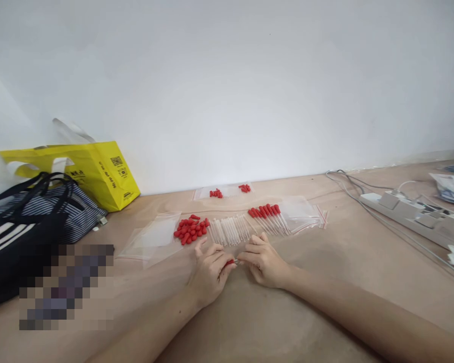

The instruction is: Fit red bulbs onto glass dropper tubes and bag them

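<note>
My left hand [212, 269] pinches a red rubber bulb [230, 262], mostly covered by the fingers. Facing it, my right hand [265, 262] is closed on a thin clear glass tube [237, 261], whose end meets the bulb; most of the tube is hidden. Just beyond my hands lies a row of clear tubes [230, 230] without bulbs. To their left sits a pile of loose red bulbs [191, 230]. Several droppers with red bulbs fitted [267, 217] lie side by side to the right.
Clear zip bags lie left [151, 234] and right [302, 214]; another bag [232, 190] with bulbs and tubes is near the wall. A yellow bag [98, 171] and a striped dark bag [75, 212] stand left. A power strip [416, 214] with cables is at right.
</note>
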{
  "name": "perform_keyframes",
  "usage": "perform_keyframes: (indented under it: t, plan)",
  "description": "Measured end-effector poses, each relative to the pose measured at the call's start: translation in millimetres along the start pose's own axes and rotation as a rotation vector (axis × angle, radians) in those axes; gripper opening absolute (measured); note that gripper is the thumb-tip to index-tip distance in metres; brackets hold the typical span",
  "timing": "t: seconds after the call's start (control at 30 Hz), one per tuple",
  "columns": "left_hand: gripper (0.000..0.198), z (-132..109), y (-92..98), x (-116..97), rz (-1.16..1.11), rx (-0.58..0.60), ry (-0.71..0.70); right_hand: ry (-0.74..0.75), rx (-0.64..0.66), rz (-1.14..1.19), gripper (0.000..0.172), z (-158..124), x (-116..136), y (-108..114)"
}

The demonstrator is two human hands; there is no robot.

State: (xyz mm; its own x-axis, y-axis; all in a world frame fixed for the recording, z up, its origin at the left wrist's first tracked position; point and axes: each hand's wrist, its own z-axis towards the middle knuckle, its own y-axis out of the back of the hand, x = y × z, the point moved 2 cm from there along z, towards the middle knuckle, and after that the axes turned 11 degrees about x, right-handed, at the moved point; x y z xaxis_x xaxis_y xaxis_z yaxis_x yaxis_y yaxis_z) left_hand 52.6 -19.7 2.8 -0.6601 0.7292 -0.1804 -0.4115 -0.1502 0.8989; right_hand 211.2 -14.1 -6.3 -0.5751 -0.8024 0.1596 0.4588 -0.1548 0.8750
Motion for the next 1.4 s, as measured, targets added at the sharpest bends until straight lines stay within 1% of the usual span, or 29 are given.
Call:
perform_keyframes:
  t: [0.17, 0.37, 0.5, 0.67, 0.8, 0.97, 1.1, 1.17, 1.23, 1.27, 1.33, 1.4]
  plan:
    - [0.016, 0, 1.1, 1, 0.015, -0.009, -0.007, -0.017, 0.024, 0.028, 0.019, -3, -4, 0]
    - [0.011, -1, 4.8, 8, 0.008, -0.033, -0.006, -0.024, 0.002, 0.019, 0.018, -12, -14, 3]
    - [0.012, -3, 2.3, 9, 0.0, -0.027, -0.033, -0.026, -0.012, 0.023, 0.023, -13, -10, 3]
    - [0.014, -5, 4.1, 4, -0.013, -0.097, -0.042, -0.034, -0.005, 0.061, 0.027, -10, -4, 0]
    - [0.015, -5, 4.0, 2, -0.015, -0.124, -0.046, -0.031, 0.021, 0.065, 0.028, -10, -5, -2]
    - [0.015, -3, 3.4, 4, 0.011, -0.102, -0.049, -0.018, 0.059, 0.036, 0.027, -9, -11, -1]
    - [0.014, 1, 7.6, 5, 0.043, -0.065, -0.043, -0.036, 0.086, -0.025, 0.022, -6, -13, 3]
    - [0.013, 2, 10.7, 7, 0.065, -0.072, -0.057, -0.05, 0.112, -0.07, 0.019, -6, -12, 5]
    - [0.012, 1, 13.5, 12, 0.101, -0.108, -0.042, -0.095, 0.142, -0.106, 0.018, -6, -14, 5]
    - [0.017, 1, 14.6, 16, 0.126, -0.128, -0.017, -0.147, 0.145, -0.114, 0.017, -7, -17, 5]
    - [0.031, 0, 16.0, 27, 0.187, -0.169, 0.067, -0.325, 0.107, -0.116, 0.017, -7, -28, 6]
    - [0.032, 0, 16.3, 39, 0.235, -0.212, 0.166, -0.542, 0.038, -0.11, 0.018, -6, -43, 6]
